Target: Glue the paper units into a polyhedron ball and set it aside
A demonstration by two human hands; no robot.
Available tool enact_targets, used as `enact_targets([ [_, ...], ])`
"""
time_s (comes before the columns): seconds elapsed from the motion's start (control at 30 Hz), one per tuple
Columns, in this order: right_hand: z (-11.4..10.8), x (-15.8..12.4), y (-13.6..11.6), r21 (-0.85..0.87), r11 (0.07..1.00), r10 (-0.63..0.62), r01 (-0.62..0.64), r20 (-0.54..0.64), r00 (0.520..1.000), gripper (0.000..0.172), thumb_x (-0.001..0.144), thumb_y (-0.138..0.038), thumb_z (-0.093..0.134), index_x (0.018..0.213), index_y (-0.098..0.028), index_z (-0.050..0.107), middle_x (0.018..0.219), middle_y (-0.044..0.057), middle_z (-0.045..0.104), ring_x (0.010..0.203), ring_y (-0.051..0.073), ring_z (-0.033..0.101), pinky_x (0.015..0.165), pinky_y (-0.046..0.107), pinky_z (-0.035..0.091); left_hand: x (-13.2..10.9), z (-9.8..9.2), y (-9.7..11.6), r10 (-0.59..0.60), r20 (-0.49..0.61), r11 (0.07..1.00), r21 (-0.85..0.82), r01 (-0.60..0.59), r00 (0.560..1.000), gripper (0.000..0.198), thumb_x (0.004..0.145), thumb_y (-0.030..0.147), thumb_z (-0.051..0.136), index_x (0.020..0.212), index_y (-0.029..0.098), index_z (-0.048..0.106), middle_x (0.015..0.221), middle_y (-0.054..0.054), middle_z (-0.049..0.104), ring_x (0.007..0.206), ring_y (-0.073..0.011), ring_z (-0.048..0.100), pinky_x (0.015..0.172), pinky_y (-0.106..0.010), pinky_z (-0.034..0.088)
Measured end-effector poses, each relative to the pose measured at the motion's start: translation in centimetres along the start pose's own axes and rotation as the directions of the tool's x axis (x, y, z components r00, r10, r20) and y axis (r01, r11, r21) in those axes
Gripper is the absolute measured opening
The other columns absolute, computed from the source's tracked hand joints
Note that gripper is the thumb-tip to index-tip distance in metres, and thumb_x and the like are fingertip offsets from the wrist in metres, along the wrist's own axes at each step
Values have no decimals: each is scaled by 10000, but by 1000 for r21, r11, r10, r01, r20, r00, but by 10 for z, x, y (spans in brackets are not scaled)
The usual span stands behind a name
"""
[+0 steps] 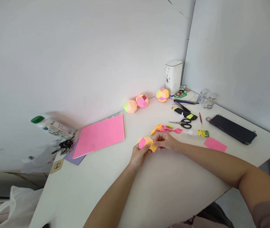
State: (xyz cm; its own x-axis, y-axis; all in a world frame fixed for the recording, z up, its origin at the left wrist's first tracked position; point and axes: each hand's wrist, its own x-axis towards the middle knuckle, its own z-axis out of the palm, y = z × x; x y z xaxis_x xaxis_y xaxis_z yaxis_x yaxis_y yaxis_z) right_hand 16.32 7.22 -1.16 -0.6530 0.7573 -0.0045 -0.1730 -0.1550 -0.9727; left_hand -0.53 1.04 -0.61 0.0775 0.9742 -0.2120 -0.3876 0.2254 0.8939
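Note:
Both my hands meet over the middle of the white table [163, 186]. My left hand [138, 155] is closed on a small folded paper piece [146, 142] in pink, orange and yellow. My right hand [165, 141] pinches the same piece at its right edge. Just beyond the hands lie several loose folded paper units [165, 128] in pink, yellow and orange. Three finished paper balls stand near the wall: a green-orange ball [130, 106], a pink ball [142, 101] and a yellow-pink ball [162, 95].
A pink paper sheet [100, 135] lies at left, with keys [65, 145] and a green-capped bottle [51, 126] beyond it. Scissors [183, 123], a glue bottle [198, 133], a highlighter [184, 113], pens, a dark phone [232, 129], a small pink paper [215, 144], two glass bottles [206, 99] and a white container [173, 77] fill the right side.

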Motion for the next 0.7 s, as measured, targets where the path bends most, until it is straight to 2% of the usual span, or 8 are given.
enact_targets([
  [0.43, 0, 0, 4, -14, 1000, -2, 2, -20, 1000, 264, 675, -325, 761, 717, -159, 560, 630, -39, 576, 487, 84, 567, 417, 199, 410, -1, 3, 0, 8, -54, 1000, 8, -8, 999, 263, 661, 326, 744, 797, 123, 645, 591, 11, 545, 534, -93, 469, 545, -246, 399],
  [0.7, 1, -1, 0, -54, 999, -6, 5, -5, 1000, 252, 711, -337, 731, 713, -159, 554, 590, -46, 562, 471, 75, 545, 434, 204, 421, -1, 3, 2, -8, -63, 998, 64, 12, 998, 257, 645, 342, 752, 693, 128, 619, 552, 16, 527, 529, -98, 476, 543, -254, 392],
])
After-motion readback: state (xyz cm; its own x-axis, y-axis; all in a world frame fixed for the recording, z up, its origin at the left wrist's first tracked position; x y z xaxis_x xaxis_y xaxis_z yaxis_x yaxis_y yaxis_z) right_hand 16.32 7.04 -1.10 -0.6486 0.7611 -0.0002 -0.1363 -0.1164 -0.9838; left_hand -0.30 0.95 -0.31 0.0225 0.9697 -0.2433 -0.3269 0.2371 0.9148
